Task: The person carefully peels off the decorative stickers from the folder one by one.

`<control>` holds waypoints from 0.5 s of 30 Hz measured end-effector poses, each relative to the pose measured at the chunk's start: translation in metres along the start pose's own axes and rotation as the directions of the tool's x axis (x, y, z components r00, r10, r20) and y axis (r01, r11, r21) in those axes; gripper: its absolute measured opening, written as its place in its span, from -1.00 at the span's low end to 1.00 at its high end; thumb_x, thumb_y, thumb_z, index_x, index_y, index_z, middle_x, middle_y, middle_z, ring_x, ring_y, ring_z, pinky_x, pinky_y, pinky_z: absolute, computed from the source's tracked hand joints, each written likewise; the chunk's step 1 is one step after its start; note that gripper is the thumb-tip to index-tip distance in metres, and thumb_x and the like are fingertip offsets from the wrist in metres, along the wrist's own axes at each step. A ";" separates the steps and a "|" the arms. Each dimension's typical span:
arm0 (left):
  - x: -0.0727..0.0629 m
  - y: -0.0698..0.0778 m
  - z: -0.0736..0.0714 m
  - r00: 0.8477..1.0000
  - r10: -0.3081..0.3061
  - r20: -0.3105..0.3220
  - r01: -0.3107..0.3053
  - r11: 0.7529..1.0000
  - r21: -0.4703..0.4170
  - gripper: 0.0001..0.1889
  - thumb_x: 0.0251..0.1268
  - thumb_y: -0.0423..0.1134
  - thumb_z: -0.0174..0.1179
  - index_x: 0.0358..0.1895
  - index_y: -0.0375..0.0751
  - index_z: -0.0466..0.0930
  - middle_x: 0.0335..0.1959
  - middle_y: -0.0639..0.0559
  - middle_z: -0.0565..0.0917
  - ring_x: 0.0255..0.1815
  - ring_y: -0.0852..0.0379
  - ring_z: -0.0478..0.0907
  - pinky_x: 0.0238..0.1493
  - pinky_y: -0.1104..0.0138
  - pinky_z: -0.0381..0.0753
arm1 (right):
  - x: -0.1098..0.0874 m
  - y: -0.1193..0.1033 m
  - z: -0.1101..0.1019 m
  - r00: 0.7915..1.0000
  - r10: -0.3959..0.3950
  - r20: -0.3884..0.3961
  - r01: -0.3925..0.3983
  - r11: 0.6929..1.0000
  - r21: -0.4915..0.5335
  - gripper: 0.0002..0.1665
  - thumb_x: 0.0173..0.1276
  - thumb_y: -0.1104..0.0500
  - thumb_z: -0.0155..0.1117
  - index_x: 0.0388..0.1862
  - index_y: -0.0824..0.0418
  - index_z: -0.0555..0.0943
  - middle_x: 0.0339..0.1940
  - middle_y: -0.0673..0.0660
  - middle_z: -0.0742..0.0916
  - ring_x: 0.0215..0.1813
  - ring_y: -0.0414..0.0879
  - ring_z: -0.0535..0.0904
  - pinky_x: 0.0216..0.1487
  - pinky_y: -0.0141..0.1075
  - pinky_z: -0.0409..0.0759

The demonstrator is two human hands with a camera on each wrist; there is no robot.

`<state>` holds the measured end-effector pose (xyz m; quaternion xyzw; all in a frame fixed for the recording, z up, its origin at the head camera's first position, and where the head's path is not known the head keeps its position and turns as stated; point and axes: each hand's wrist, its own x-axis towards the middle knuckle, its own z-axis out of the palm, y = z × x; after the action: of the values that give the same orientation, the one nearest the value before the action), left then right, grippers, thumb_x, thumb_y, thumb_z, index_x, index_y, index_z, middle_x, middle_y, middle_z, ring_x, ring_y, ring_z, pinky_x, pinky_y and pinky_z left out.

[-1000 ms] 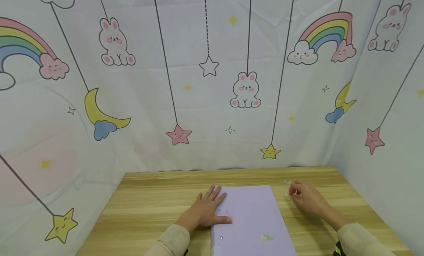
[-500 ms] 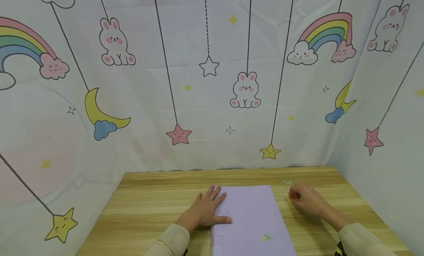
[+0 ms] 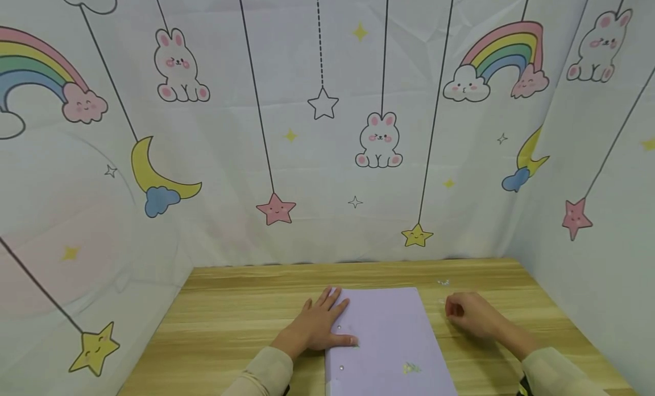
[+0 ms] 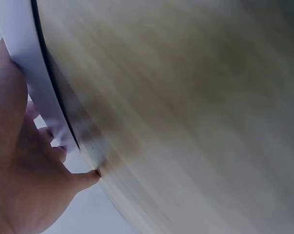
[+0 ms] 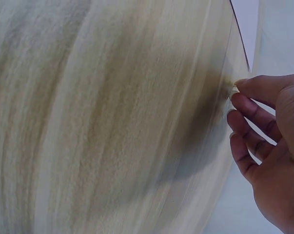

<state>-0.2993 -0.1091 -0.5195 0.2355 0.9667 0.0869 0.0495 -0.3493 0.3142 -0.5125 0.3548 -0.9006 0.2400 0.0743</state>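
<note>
My left hand (image 3: 319, 324) lies spread on the left edge of a lavender binder (image 3: 384, 328), fingers straight and thumb across the cover. Two small metal studs run down that edge, and a tiny green-yellow flower decoration (image 3: 411, 367) sits on the lower cover. In the left wrist view the little finger sticks out past the binder's spine (image 4: 44, 87). To the binder's right, my right hand (image 3: 473, 315) is curled close over the table. Its thumb and index fingertip pinch a small pale, clear piece (image 5: 233, 90), mostly hidden by the fingers.
A small clear piece with pale blue marks (image 3: 443, 282) lies on the wooden table (image 3: 245, 305) just beyond my right hand. White cloth (image 3: 327, 157) printed with rabbits, stars and rainbows hangs behind the table and along both sides.
My right hand has drawn slightly back toward me, away from the clear piece on the table, and its fingers have turned further under. The left hand and the binder stay in place.
</note>
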 end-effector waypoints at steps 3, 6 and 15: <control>0.000 0.000 0.000 1.000 -0.001 0.000 0.001 1.000 -0.007 0.07 0.30 0.61 0.08 0.72 0.03 0.17 0.77 -0.09 0.01 0.77 -0.12 -0.16 0.56 -0.31 0.11 | -0.001 -0.001 0.000 1.000 0.021 0.017 -0.021 1.000 0.001 -0.69 0.18 0.39 0.53 -0.46 0.03 0.61 -0.50 -0.24 0.56 -0.43 -0.40 0.42 -0.41 -0.37 0.48; 0.000 0.000 0.000 1.000 0.001 -0.004 -0.001 1.000 -0.012 0.07 0.30 0.60 0.09 0.72 0.02 0.17 0.76 -0.09 0.02 0.77 -0.13 -0.15 0.56 -0.31 0.11 | -0.001 -0.001 0.000 0.998 0.042 0.037 -0.043 0.999 0.009 -0.71 0.19 0.37 0.52 -0.45 0.03 0.62 -0.49 -0.24 0.56 -0.42 -0.40 0.42 -0.40 -0.36 0.49; 0.000 0.000 0.001 1.000 0.003 -0.008 -0.003 1.000 -0.014 0.07 0.31 0.59 0.10 0.71 0.00 0.18 0.76 -0.11 0.02 0.76 -0.15 -0.14 0.56 -0.31 0.11 | 0.000 0.001 -0.001 0.994 0.074 0.084 -0.077 0.996 0.033 -0.80 0.22 0.36 0.48 -0.40 0.08 0.68 -0.46 -0.23 0.60 -0.39 -0.39 0.45 -0.37 -0.35 0.52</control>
<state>-0.2991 -0.1089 -0.5203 0.2361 0.9660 0.0946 0.0473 -0.3500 0.3158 -0.5117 0.3315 -0.9111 0.2442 0.0212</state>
